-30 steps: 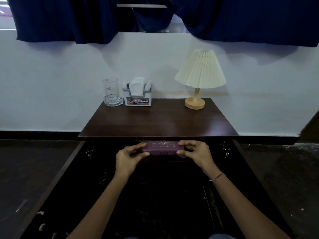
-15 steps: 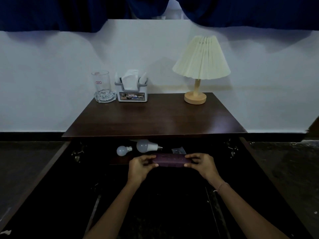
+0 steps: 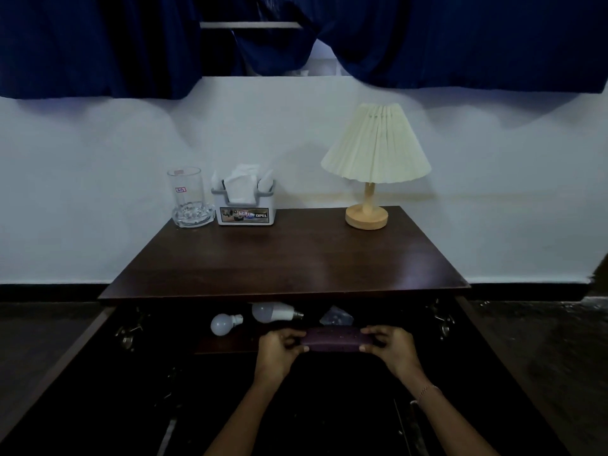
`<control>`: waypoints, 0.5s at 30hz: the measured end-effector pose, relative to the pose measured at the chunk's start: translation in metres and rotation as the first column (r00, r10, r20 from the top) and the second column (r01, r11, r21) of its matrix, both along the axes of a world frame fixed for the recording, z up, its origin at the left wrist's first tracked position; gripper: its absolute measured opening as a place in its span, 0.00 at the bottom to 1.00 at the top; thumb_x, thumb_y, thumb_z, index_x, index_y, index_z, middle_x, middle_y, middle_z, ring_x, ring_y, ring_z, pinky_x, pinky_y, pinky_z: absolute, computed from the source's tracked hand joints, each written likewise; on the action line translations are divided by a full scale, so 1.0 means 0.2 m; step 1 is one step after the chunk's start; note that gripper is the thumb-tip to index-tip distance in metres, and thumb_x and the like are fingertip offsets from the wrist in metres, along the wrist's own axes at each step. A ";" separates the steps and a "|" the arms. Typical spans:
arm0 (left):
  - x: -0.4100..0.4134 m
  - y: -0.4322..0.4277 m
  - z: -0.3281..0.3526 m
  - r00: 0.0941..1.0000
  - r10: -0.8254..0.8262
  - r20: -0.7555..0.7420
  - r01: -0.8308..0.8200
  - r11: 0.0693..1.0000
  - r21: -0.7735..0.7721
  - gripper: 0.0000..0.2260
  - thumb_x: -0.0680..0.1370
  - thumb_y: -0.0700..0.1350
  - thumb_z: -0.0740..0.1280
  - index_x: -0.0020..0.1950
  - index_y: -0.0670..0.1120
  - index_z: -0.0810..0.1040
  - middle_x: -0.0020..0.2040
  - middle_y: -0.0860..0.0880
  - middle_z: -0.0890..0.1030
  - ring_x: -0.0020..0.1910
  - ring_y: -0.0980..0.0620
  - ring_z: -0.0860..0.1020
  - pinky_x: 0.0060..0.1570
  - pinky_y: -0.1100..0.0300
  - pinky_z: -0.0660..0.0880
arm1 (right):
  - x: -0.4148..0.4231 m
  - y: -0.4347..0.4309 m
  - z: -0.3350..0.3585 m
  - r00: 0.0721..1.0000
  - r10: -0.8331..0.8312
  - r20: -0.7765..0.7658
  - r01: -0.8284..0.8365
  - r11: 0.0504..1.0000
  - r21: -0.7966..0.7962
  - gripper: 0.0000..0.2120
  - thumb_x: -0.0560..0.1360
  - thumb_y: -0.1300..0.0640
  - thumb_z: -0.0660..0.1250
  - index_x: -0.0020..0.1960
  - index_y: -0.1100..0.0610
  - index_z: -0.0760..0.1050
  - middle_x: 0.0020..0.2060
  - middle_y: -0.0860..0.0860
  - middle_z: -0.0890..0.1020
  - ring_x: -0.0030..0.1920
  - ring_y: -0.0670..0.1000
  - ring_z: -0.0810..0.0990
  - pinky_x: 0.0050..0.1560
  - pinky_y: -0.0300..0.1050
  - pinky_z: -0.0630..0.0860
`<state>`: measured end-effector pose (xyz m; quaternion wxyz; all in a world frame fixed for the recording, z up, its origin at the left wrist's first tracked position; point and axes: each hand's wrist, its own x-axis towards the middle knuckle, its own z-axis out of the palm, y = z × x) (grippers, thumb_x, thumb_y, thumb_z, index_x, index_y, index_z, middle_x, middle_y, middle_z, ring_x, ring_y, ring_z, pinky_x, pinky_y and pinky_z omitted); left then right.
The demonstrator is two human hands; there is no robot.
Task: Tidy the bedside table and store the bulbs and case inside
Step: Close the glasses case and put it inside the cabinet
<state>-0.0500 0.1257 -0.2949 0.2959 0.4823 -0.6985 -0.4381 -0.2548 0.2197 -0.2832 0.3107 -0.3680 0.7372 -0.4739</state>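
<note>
A purple oblong case (image 3: 334, 339) is held level between my left hand (image 3: 279, 348) and my right hand (image 3: 391, 347), one at each end. It hovers at the front edge of a shelf inside the open bedside table (image 3: 289, 258), below the tabletop. Two white bulbs lie on that shelf behind the case: a small bulb (image 3: 223, 323) to the left and a larger bulb (image 3: 274, 312) beside it. A crumpled clear wrapper (image 3: 336, 317) lies just behind the case.
On the tabletop stand a glass mug (image 3: 188, 197), a white tissue holder (image 3: 244, 202) and a lamp (image 3: 373, 166) with a pleated cream shade. Both cabinet doors hang open, left door (image 3: 59, 363) and right door (image 3: 500, 363). Blue curtains hang above the white wall.
Both hands have lowered the case from just under the tabletop's front edge down to shelf level. The bulbs and wrapper inside came into view.
</note>
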 end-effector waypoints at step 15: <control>-0.11 -0.07 -0.03 0.999 0.035 0.008 -0.035 0.999 -0.032 0.11 0.68 0.34 0.73 0.48 0.43 0.83 0.48 0.48 0.85 0.45 0.58 0.80 0.46 0.73 0.72 | -0.10 -0.09 -0.03 0.999 -0.011 -0.037 0.011 1.000 0.000 0.19 0.62 0.75 0.73 0.53 0.67 0.79 0.59 0.61 0.79 0.61 0.59 0.76 0.61 0.46 0.72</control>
